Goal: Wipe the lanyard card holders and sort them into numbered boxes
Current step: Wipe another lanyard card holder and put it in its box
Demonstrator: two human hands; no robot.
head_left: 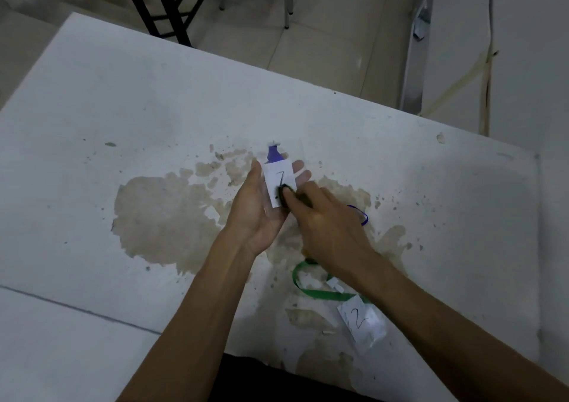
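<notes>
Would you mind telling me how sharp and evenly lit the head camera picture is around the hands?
Head view: dim, flat light; the right hand and its dark wiping cloth smear with motion blur; the white numbered card holder on the left hand reads softly; wide-angle bending curves the white table edges.

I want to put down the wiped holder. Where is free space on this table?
Free: the table left of the left hand, and right of the right hand toward the far edge. Crowded: near the green lanyard and the holder marked 12.
</notes>
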